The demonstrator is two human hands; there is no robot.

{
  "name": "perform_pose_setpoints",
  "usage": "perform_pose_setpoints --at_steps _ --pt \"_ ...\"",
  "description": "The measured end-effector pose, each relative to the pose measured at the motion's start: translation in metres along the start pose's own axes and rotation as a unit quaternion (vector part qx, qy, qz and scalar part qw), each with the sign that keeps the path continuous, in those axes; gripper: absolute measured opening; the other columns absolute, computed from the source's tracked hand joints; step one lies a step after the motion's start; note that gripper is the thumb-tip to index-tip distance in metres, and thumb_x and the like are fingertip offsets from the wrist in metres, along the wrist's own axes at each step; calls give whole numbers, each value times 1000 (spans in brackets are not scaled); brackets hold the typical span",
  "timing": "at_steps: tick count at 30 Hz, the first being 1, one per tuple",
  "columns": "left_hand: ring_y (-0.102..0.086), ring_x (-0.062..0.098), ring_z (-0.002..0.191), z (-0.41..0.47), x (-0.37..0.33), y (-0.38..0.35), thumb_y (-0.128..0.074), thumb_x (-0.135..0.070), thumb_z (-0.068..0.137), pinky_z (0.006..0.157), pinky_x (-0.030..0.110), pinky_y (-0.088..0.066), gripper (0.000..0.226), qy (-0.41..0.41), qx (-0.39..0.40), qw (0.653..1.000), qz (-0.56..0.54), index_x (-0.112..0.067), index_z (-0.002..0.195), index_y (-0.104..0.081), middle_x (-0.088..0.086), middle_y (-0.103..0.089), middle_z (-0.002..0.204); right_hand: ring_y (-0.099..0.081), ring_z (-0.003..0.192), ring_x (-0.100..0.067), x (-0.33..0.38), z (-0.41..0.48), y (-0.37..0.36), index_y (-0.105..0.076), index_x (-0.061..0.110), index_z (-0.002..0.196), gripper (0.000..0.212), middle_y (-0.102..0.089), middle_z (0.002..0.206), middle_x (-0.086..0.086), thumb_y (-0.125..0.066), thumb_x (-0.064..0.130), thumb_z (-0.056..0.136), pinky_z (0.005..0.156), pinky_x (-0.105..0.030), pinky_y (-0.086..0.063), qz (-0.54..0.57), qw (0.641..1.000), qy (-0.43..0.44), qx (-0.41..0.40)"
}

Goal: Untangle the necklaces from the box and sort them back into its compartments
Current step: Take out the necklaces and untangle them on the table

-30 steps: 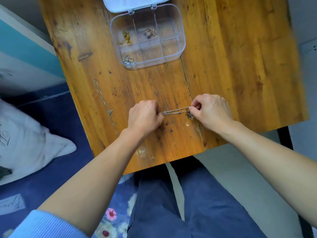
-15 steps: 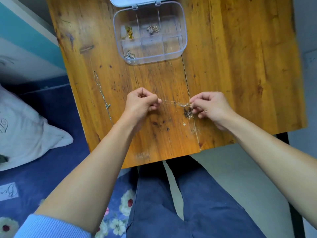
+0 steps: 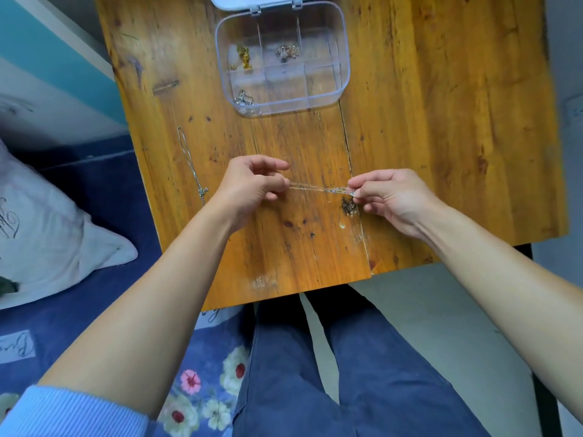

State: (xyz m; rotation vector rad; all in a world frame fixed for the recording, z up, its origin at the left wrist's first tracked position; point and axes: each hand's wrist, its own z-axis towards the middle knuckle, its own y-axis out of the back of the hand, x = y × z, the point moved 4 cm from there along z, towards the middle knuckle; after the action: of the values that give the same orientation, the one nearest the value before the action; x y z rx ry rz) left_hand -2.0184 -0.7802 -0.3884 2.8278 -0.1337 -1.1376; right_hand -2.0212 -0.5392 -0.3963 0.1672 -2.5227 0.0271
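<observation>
A thin silver necklace [image 3: 317, 188] is stretched just above the wooden table [image 3: 441, 127] between my two hands. My left hand [image 3: 252, 187] pinches its left end and my right hand [image 3: 388, 197] pinches its right end, where the chain bunches. A second silver necklace [image 3: 192, 165] lies straight on the table left of my left hand. The clear compartment box [image 3: 342, 36] stands open at the table's far edge. It holds a gold chain [image 3: 243, 58], a small mixed chain [image 3: 287, 52] and a silver chain [image 3: 243, 99] in separate compartments.
The table's near edge runs just behind my forearms, with my legs in blue trousers [image 3: 315, 373] below it. A white pillow [image 3: 38, 228] lies on the blue floral bedding [image 3: 94, 216] to the left. The box lid [image 3: 252, 0] is hinged back.
Both hands have lifted slightly off the table and moved apart, drawing the chain longer and thinner between them. The view has also shifted a little.
</observation>
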Motion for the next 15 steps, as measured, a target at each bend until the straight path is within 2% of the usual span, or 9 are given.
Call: perform_pose_setpoints --at_steps 4,7,10,13,15 --pt "-60 15 70 -1 8 7 -70 -7 84 65 28 -51 9 -16 -91 981 173 -15 86 -73 3 -66 78 -64 61 -10 -2 -4 -6 -75 15 74 22 -73 76 -6 -72 -7 76 52 -18 -50 -98 994 43 -13" --pt "-56 13 68 -7 7 3 -68 -13 84 66 26 -47 8 -80 -136 952 263 -15 88 -74 -3 -60 70 -64 63 -10 -5 -6 -4 -73 22 71 18 -71 73 5 -81 6 74 55 -22 -52 -207 973 86 -50" --pt "-55 19 72 -15 2 -24 -67 -18 84 71 32 -50 9 -151 -94 930 320 -16 90 -74 -2 -57 70 -63 68 -16 -10 -10 2 -73 21 76 12 -70 75 1 -83 15 74 64 -30 -54 -267 954 110 -76" --pt "-60 25 85 -15 -5 -60 -63 -20 87 72 35 -49 14 -224 -35 902 366 -16 98 -72 -1 -59 81 -60 57 -11 -14 -14 9 -72 16 80 12 -68 70 1 -80 9 76 60 -25 -50 -268 952 116 -89" --pt "-60 27 91 -11 -10 -79 -63 -21 87 70 34 -45 18 -263 -6 881 392 -18 104 -70 -3 -55 84 -58 54 -8 -17 -18 14 -71 20 79 16 -67 68 4 -79 6 76 59 -21 -47 -273 949 118 -104"
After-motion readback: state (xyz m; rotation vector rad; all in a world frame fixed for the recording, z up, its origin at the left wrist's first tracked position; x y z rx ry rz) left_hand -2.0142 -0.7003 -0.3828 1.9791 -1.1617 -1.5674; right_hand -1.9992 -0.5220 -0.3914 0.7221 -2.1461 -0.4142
